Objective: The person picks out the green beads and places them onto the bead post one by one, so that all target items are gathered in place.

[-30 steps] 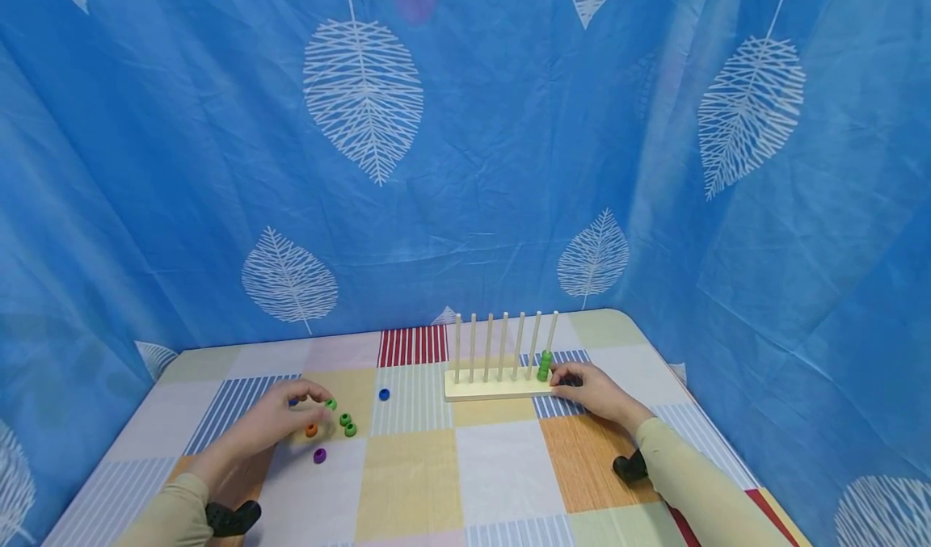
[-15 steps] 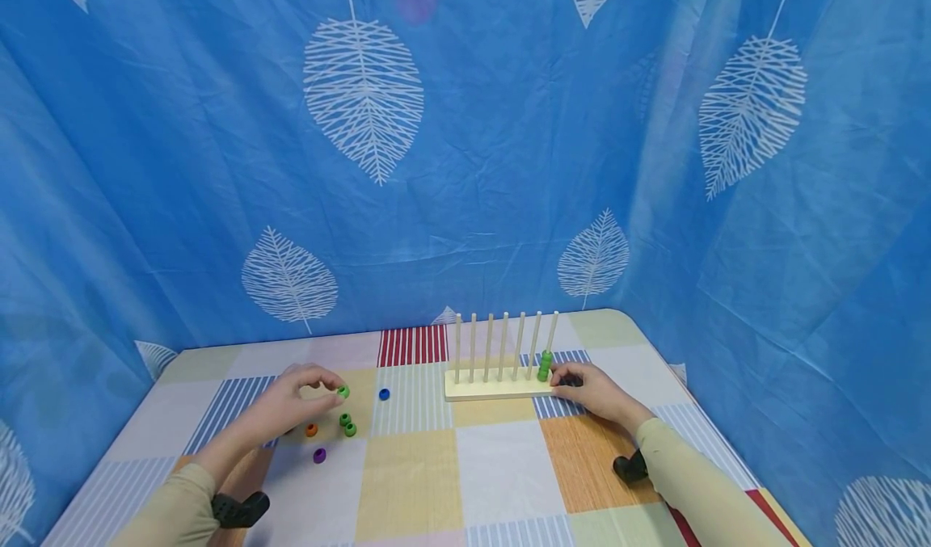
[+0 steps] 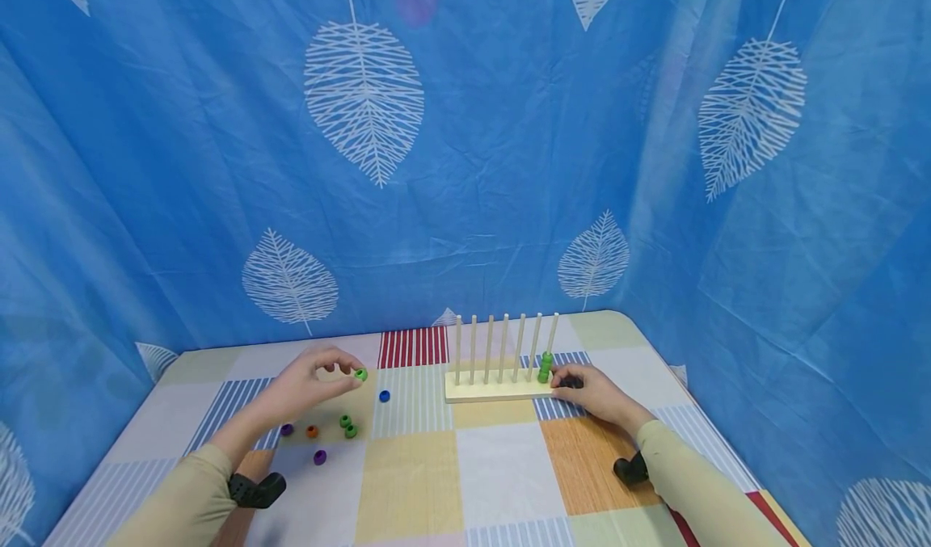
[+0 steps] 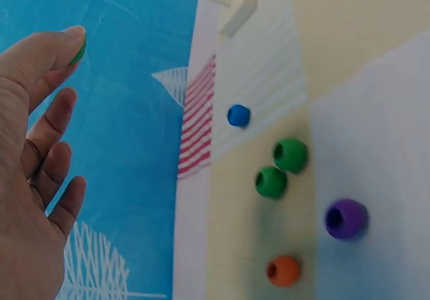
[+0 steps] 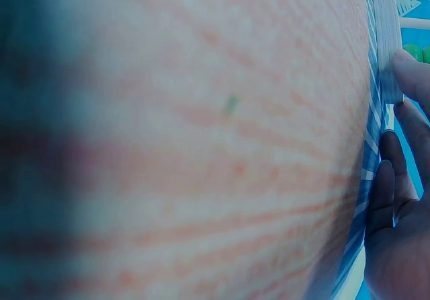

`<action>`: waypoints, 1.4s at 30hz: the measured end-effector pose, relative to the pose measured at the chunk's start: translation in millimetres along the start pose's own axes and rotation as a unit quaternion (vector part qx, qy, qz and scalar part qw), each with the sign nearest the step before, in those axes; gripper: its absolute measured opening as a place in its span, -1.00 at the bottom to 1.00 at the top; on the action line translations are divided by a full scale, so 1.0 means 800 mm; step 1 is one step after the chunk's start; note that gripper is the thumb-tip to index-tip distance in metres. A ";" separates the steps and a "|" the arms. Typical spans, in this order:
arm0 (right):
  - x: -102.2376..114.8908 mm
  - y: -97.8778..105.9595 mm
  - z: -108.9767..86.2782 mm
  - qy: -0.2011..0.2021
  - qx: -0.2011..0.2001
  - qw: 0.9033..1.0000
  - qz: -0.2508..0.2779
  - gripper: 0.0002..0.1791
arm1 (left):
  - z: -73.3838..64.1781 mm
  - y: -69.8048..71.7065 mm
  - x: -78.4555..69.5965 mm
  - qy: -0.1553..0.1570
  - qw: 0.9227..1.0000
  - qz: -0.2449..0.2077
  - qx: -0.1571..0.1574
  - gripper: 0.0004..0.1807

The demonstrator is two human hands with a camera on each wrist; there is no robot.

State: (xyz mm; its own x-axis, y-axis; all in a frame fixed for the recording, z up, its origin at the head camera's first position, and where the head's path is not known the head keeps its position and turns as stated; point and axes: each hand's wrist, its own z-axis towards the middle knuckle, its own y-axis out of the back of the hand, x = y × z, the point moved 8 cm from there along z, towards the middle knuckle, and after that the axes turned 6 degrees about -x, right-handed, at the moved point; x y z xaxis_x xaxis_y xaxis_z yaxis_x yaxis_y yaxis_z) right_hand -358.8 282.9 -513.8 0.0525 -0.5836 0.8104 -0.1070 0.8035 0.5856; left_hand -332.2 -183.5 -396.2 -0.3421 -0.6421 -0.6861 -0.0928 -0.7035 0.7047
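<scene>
My left hand (image 3: 309,381) is raised over the left part of the table, pinching a green bead (image 3: 361,375) between thumb and index finger. In the left wrist view the bead (image 4: 80,52) is mostly hidden behind the thumb, and the other fingers are loosely bent. A pale wooden peg rack (image 3: 487,393) stands toward the back, with a row of upright pegs. Green beads (image 3: 545,368) are stacked on its rightmost peg. At the rack's right end, my right hand (image 3: 592,389) grips the base; the right wrist view shows fingertips against the base edge (image 5: 388,58).
Loose beads lie below and beside the left hand: a blue one (image 3: 384,396), two green ones (image 3: 345,422), an orange one (image 3: 312,431) and two purple ones (image 3: 320,456). A patchwork cloth (image 3: 407,482) covers the table. Blue curtains (image 3: 465,167) hang behind and at both sides.
My left hand has lifted the green bead and carried it up and to the right. A purple bead formerly covered by that hand now shows. The right hand and rack have stayed still.
</scene>
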 end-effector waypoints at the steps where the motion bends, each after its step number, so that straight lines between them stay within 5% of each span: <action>1: 0.000 0.000 0.000 0.000 0.000 1.000 -0.001 -0.90 | 0.003 0.000 -0.003 -0.004 1.000 -0.001 0.001 -0.76; 24: 0.001 0.001 0.000 0.006 -0.003 1.000 0.000 -0.92 | 0.057 -0.015 -0.088 -0.083 0.996 0.013 0.007 -0.75; 42: 0.002 0.001 0.001 0.005 -0.007 1.000 -0.009 -0.95 | 0.094 -0.044 -0.141 -0.100 0.995 -0.004 0.021 -0.75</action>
State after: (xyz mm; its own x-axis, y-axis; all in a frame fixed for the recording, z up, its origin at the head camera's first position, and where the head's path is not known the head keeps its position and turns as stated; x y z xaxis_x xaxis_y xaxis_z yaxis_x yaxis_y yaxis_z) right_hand -359.6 283.0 -512.1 0.0648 -0.5961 0.8003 -0.0927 0.7950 0.5995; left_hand -360.3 -63.3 -329.9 -0.5198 -0.5608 -0.6444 -0.1339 -0.6915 0.7098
